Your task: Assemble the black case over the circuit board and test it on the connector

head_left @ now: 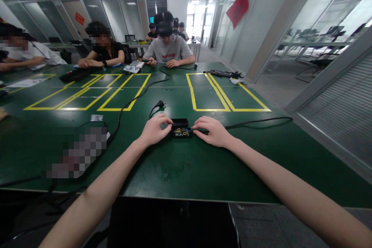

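Observation:
A black power adapter (182, 131) lies opened on the green table in front of me, its circuit board with coils and coloured parts showing. Its loose black cover (179, 121) is just behind it. At the adapter's left end, my left hand (157, 128) has thumb and fingers closed on the edge. My right hand (211, 130) pinches the black cable (258, 121) where it meets the right end; the fingertips partly hide that spot. A second cord with a plug (160, 104) lies just beyond my left hand.
To the left lies a blurred-out object (80, 153) with a black cord running past it. Yellow tape outlines (209, 110) mark the green table (180, 174). A black tool-like item (223, 73) lies at the far right. People sit across the table.

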The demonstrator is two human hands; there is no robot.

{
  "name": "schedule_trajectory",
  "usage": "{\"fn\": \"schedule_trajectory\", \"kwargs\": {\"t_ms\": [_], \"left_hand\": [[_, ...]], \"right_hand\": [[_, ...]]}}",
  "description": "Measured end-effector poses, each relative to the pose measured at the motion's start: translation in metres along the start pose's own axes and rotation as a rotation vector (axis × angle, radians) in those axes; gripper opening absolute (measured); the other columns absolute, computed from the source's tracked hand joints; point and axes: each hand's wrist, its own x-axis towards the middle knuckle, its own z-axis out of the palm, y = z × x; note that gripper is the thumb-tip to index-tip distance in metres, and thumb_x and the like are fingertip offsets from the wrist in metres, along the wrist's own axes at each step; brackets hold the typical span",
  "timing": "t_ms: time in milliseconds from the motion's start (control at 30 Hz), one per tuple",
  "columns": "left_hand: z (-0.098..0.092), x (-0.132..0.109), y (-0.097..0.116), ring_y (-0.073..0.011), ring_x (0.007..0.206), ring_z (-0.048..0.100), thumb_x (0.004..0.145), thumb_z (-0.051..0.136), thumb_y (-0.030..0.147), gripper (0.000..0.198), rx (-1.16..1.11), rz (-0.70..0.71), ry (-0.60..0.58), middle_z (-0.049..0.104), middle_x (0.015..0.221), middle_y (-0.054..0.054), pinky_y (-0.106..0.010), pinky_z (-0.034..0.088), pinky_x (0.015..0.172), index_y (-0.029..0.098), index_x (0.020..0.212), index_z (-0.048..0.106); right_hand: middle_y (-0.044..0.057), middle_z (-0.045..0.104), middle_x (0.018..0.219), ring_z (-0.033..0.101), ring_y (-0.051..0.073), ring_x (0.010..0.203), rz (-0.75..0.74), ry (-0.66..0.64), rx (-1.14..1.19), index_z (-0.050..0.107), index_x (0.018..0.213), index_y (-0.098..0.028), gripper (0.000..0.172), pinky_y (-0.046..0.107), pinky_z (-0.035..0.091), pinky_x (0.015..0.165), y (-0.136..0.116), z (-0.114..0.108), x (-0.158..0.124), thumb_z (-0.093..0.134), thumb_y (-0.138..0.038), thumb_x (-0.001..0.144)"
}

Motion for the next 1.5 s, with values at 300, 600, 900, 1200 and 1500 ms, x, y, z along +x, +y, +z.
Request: {"fn": "schedule_trajectory", "kwargs": {"t_ms": [300, 600, 900, 1200, 1500], "left_hand": [[0.009, 0.007, -0.011, -0.0245, 0.092, 0.069, 0.084, 0.068, 0.036, 0.022, -0.086, -0.237, -0.025, 0.075, 0.094, -0.007, -0.037, 0.054, 0.089, 0.019, 0.093, 0.079], [0.011, 0.007, -0.007, -0.0211, 0.079, 0.072, 0.075, 0.073, 0.035, 0.022, -0.383, -0.343, 0.01, 0.078, 0.085, -0.006, -0.033, 0.056, 0.078, 0.016, 0.087, 0.075], [0.009, 0.006, -0.001, -0.0199, 0.074, 0.073, 0.07, 0.079, 0.031, 0.024, -0.605, -0.4, -0.024, 0.076, 0.077, -0.004, -0.03, 0.058, 0.071, 0.016, 0.085, 0.069], [0.011, 0.006, 0.001, -0.0203, 0.072, 0.075, 0.071, 0.078, 0.028, 0.021, -0.617, -0.413, -0.022, 0.075, 0.072, -0.002, -0.032, 0.06, 0.07, 0.016, 0.084, 0.067], [0.008, 0.007, 0.004, -0.0194, 0.069, 0.074, 0.069, 0.076, 0.024, 0.019, -0.657, -0.456, -0.033, 0.074, 0.069, -0.002, -0.031, 0.06, 0.07, 0.016, 0.083, 0.066]], "right_hand": [[0.011, 0.073, 0.118, 0.065, 0.027, 0.108, 0.178, -0.046, 0.026, 0.076, 0.114, -0.023, 0.032, 0.049, 0.055, 0.095, 0.012, 0.014, -0.001, 0.047, -0.028, 0.103], [0.008, 0.077, 0.117, 0.07, 0.026, 0.111, 0.333, -0.004, 0.321, 0.078, 0.114, -0.025, 0.027, 0.047, 0.055, 0.103, 0.004, 0.01, 0.0, 0.058, -0.029, 0.097], [0.008, 0.075, 0.121, 0.071, 0.024, 0.111, 0.411, 0.089, 0.574, 0.08, 0.104, -0.023, 0.024, 0.042, 0.058, 0.1, -0.002, 0.005, 0.0, 0.061, -0.035, 0.095], [0.009, 0.074, 0.121, 0.07, 0.025, 0.112, 0.383, 0.104, 0.577, 0.081, 0.103, -0.024, 0.022, 0.046, 0.058, 0.1, -0.003, 0.004, 0.0, 0.063, -0.035, 0.095], [0.01, 0.074, 0.117, 0.071, 0.025, 0.108, 0.389, 0.102, 0.592, 0.08, 0.095, -0.022, 0.024, 0.043, 0.059, 0.094, -0.001, 0.005, -0.001, 0.062, -0.039, 0.095]]}}
